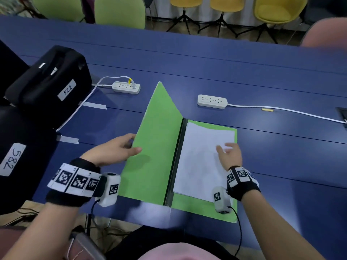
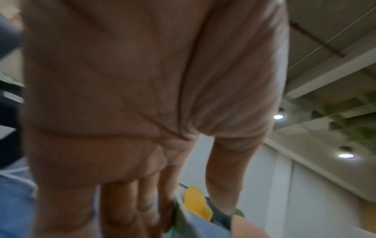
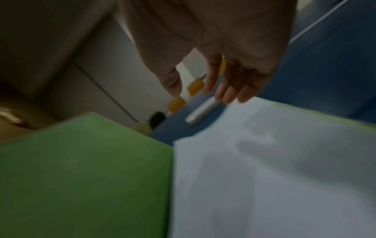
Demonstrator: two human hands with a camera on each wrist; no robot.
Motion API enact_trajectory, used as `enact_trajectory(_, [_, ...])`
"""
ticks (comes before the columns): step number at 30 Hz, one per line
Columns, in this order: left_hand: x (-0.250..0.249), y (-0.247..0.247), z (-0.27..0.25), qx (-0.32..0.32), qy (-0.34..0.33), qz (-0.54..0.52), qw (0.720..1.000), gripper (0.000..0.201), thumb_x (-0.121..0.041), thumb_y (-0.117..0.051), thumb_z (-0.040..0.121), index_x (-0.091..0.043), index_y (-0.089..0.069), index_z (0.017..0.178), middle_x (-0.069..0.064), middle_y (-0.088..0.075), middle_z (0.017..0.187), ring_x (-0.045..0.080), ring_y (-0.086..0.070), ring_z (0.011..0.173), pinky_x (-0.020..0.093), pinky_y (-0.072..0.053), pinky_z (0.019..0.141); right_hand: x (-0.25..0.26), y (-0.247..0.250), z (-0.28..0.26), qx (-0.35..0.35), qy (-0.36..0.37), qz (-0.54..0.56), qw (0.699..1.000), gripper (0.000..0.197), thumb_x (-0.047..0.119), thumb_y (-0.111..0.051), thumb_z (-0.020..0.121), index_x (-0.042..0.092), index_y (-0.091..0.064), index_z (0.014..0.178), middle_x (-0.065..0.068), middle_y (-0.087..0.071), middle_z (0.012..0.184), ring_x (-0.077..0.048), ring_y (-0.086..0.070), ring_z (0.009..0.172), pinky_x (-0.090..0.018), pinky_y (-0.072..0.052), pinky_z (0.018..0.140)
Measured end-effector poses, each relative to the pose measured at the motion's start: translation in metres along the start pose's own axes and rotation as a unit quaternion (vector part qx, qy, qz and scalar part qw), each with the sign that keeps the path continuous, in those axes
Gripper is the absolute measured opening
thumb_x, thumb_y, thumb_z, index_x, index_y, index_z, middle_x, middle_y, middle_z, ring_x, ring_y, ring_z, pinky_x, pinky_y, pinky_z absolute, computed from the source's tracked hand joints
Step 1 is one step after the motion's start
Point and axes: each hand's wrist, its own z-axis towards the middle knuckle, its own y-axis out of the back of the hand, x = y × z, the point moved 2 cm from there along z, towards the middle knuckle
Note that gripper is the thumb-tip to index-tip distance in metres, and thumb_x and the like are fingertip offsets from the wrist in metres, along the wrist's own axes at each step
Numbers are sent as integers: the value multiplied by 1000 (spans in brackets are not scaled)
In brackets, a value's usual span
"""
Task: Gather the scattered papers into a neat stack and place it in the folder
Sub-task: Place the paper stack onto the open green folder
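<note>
Only the head view shows the left hand (image 1: 114, 150) pinching the green folder (image 1: 155, 147)'s raised cover at 9 o'clock, while the loosely spread right hand (image 1: 230, 154) rests on the paper stack (image 1: 199, 162) inside.

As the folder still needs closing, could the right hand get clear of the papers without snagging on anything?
Probably yes: the right hand lies open over the papers holding nothing, with bare table beside it, while the left hand holds the raised cover.

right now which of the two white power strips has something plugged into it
The left power strip, beside the black bag, has a white plug with a yellow tag in it. The right power strip shows only empty sockets.
</note>
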Motion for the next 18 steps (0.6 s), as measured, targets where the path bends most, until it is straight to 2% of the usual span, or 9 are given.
enact_trajectory(2, [-24, -15, -9, 41, -46, -7, 998, 31, -22, -50, 97, -25, -49, 128, 3, -68, 112, 17, -64, 96, 34, -51, 91, 39, -8, -22, 93, 76, 68, 990, 33, 36, -63, 85, 15, -56, 110, -4, -61, 102, -19, -58, 90, -27, -43, 80])
enact_trajectory(4, [-43, -35, -10, 78, -82, 0, 994, 35, -17, -46, 99, -22, -43, 133, 4, -66, 108, 15, -63, 92, 32, -52, 88, 73, -15, -50, 179, 134, 108, 969, 35, 44, -60, 85, 18, -56, 107, 4, -59, 93, -17, -60, 84, -30, -48, 81])
enact_trajectory(7, [-52, -71, 4, 150, -106, 3, 983, 40, -13, -45, 99, -19, -40, 138, 3, -61, 114, 17, -61, 94, 21, -49, 82, 92, -21, -74, 238, 165, 91, 953, 44, 51, -62, 81, 22, -50, 112, 4, -59, 95, -15, -62, 79, -29, -49, 76])
enact_trajectory(8, [-52, -82, 12, 167, -107, -1, 980, 41, -12, -46, 98, -18, -40, 138, 4, -60, 113, 16, -59, 93, 19, -48, 81, 91, -17, -74, 234, 170, 84, 954, 44, 45, -66, 80, 22, -48, 112, 4, -59, 94, -14, -62, 75, -26, -50, 71])
enact_trajectory(10, [-45, -101, 29, 176, -101, -12, 979, 38, -14, -51, 97, -17, -45, 134, 3, -60, 107, 16, -58, 90, 20, -46, 79, 76, 0, -63, 202, 175, 75, 961, 36, 27, -69, 81, 20, -47, 108, 6, -54, 80, -10, -55, 63, -21, -44, 62])
enact_trajectory(12, [-30, -112, 48, 158, -70, -9, 985, 34, -20, -54, 96, -16, -52, 129, 1, -61, 102, 16, -59, 93, 20, -47, 78, 46, 26, -45, 167, 153, 64, 972, 30, 14, -69, 81, 17, -49, 104, 6, -47, 67, -10, -46, 57, -19, -38, 57])
enact_trajectory(13, [-20, -115, 58, 143, -38, -12, 989, 33, -23, -55, 95, -17, -54, 128, 0, -61, 104, 18, -59, 96, 24, -49, 81, 29, 40, -37, 156, 131, 64, 977, 28, 11, -69, 81, 13, -52, 103, 4, -48, 65, -12, -45, 58, -20, -39, 57])
enact_trajectory(15, [-5, -122, 76, 98, 36, -9, 995, 38, -27, -55, 94, -18, -51, 131, 3, -59, 122, 19, -58, 103, 32, -49, 89, -4, 65, -23, 142, 89, 57, 984, 20, 8, -69, 81, 6, -57, 98, -3, -58, 70, -17, -52, 66, -26, -44, 63])
enact_trajectory(18, [3, -138, 103, 24, 90, 38, 995, 59, -28, -62, 89, -11, -39, 141, 6, -46, 142, 21, -51, 121, 31, -42, 100, -44, 82, -6, 124, 55, 19, 991, 15, 11, -72, 80, 14, -57, 85, 1, -55, 64, -14, -51, 63, -28, -44, 72])
